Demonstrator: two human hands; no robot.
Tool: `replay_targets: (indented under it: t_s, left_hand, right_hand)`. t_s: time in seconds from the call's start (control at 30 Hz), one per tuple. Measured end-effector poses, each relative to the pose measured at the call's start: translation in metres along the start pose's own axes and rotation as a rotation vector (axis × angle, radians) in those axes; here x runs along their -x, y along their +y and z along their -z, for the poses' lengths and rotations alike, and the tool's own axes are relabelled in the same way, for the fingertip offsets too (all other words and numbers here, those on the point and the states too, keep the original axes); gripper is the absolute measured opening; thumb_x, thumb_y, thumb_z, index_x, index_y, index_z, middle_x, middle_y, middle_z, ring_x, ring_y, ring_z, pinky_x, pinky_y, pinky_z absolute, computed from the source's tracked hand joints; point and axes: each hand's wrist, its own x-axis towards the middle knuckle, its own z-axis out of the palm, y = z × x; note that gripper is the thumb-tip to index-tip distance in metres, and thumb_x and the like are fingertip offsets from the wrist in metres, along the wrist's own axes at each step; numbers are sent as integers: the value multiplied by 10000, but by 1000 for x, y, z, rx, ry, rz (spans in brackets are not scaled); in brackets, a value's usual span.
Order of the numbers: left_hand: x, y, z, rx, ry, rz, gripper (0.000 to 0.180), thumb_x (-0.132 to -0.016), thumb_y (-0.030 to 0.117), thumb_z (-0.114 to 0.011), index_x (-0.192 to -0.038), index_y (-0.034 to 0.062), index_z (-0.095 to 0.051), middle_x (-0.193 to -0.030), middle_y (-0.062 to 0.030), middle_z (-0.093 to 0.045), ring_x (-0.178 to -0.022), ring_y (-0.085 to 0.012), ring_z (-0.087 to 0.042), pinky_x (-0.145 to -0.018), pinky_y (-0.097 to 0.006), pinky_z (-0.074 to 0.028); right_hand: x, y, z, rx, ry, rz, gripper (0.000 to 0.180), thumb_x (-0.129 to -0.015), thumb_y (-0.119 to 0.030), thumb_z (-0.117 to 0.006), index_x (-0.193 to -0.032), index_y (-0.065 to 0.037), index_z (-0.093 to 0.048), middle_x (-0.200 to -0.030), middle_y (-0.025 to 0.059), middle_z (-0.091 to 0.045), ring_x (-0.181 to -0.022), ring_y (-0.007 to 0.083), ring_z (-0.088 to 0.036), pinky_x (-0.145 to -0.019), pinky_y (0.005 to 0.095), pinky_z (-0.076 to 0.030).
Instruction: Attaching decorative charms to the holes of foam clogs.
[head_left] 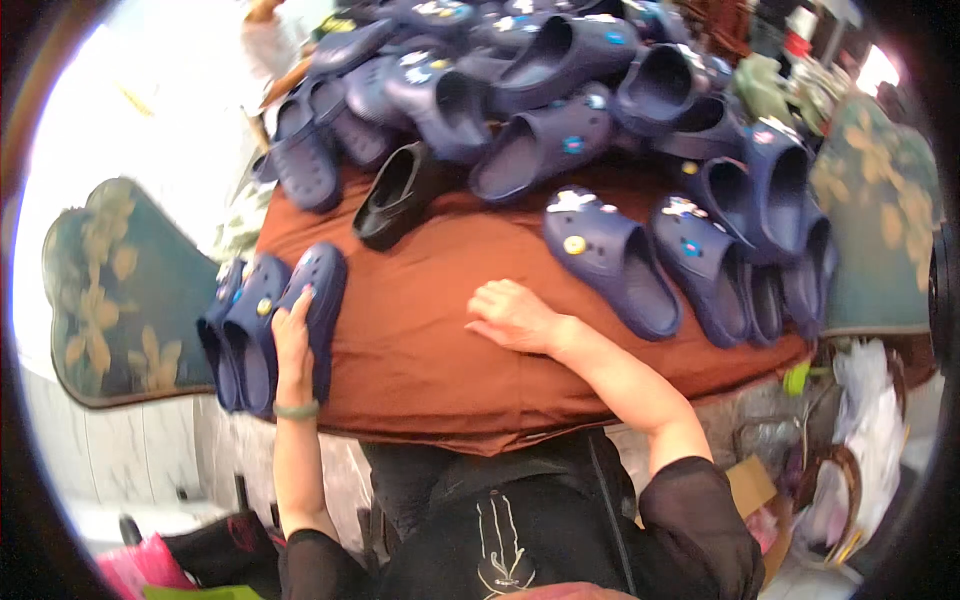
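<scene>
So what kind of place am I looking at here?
Probably a footwear workshop or stall: a heap of navy clogs covers a brown-clothed table, and the left hand presses a stack of clogs at its edge.

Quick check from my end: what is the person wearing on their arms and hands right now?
Both hands, left hand and right hand, are bare, with no gloves. A pale green bangle circles the left wrist. The forearms are uncovered; black sleeves begin near the elbows and look slightly sheer. No rings or watch can be made out.
</scene>
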Motion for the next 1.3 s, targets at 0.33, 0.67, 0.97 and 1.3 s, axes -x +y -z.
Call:
replay_targets:
  t_s: [0.33, 0.67, 0.97, 1.3]
  left_hand:
    - [34, 23, -9, -546, -233, -177, 354, -923, 194, -611, -1154, -72, -570, -1062, -109, -639, -971, -175, -586, -862, -310, -454]
    - [106, 80, -17, -504, -86, -490, 364, -888, 95, -629, -1220, -37, -562, -1210, -160, -603, -1152, -239, -557, -1000, -329, -404]
    - [136, 72, -94, -99, -730, -182, 323, -984, 175, -502, -1240, -17, -538, -1153, -109, -632, -1083, -163, -580, -941, -291, -447]
    - [145, 55, -103, 320, -606, 249, 454, -797, 42, -605, -1234, -18, -501, -1097, -104, -616, -963, -168, -614, -857, -301, -505]
  right_hand:
    - [2, -1, 41, 274, 92, 35, 198, -817, -263, -655, -803, -97, -550, -818, 79, -568, -815, 247, -571, -733, 371, -454]
    - [33, 152, 256, 1080, 179, -491, 479, -647, -171, -762, -1069, -46, -572, -1252, 163, -521, -1161, 318, -496, -981, 426, -387]
    - [7, 7, 235, 950, 196, 146, 280, -702, -162, -643, -959, -76, -574, -1137, 59, -613, -1004, 226, -568, -792, 366, -408]
    - [3, -108, 71, 286, -42, 558, 323, -753, -252, -638, -1026, -81, -616, -1110, 95, -608, -897, 160, -563, -803, 328, -450]
